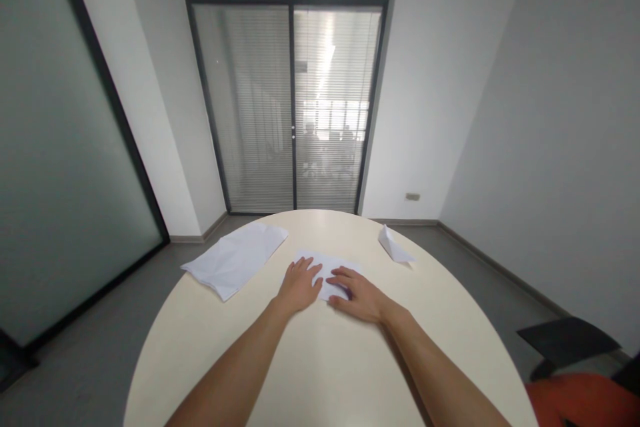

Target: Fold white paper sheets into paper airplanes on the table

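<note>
A sheet of white paper lies flat on the pale round table, in front of me. My left hand rests on its left part, fingers stretched out and pointing away from me. On the right part lies my right hand, with its fingers spread and slightly bent. Both hands cover some of the sheet, so its full outline and any folds there are hidden. Neither hand grips anything that I can see.
Creased white paper sheets lie at the table's left edge. A folded white paper piece stands near the right edge. An orange and black chair is at the lower right. Beyond the table is a glass door with blinds.
</note>
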Motion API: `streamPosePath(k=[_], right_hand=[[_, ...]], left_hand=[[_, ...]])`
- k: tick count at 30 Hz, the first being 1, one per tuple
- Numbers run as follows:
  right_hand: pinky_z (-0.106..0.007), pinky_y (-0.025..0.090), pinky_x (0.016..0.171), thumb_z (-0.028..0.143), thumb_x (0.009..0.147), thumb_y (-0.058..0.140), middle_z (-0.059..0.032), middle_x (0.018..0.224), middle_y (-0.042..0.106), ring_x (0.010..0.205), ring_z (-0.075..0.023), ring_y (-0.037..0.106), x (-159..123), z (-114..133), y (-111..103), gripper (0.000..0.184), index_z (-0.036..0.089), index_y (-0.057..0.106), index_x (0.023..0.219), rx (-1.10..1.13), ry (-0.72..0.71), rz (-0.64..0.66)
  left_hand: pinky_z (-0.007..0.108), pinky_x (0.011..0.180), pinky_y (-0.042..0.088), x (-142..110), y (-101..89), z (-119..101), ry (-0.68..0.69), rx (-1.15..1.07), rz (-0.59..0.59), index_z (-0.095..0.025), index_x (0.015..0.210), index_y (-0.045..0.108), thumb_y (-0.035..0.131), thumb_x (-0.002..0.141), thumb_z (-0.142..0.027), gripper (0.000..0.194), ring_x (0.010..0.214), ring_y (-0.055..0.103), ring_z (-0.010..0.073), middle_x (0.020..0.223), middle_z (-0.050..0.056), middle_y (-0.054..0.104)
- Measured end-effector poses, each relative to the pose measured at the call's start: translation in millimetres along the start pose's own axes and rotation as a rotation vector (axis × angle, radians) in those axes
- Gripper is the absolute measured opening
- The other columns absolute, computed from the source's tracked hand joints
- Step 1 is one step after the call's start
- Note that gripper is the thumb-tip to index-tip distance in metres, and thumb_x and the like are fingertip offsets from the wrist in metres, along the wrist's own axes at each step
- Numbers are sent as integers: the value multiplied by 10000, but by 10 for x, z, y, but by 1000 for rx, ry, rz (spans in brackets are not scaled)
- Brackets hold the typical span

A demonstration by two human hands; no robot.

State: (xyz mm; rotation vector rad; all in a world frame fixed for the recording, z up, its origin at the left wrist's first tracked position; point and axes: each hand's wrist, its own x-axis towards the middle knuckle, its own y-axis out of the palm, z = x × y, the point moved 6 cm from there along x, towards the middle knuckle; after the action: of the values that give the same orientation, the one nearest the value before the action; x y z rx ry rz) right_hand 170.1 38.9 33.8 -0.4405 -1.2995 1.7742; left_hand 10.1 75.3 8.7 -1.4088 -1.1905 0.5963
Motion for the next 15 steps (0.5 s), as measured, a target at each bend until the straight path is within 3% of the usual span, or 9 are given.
streamPosePath(k=[8, 15], right_hand=[[-535, 169, 1203, 718, 936, 312, -99, 1587, 331, 1488, -324, 227, 21, -266, 61, 738, 229, 486, 1461, 14, 258, 63], [-594, 253, 1145, 486, 947, 467, -129, 1549, 402, 1450, -359, 308, 2, -384, 32, 548, 218, 519, 1422, -138, 325, -11]], left_hand=[[532, 1184, 230, -3, 29, -5, 32, -27, 117, -322, 1445, 482, 409, 984, -446, 483, 1462, 295, 320, 1574, 63, 372], [537, 1194, 204, -7, 63, -14, 27, -12, 124, -327, 1475, 434, 383, 988, -461, 508, 1476, 264, 313, 1596, 53, 326]])
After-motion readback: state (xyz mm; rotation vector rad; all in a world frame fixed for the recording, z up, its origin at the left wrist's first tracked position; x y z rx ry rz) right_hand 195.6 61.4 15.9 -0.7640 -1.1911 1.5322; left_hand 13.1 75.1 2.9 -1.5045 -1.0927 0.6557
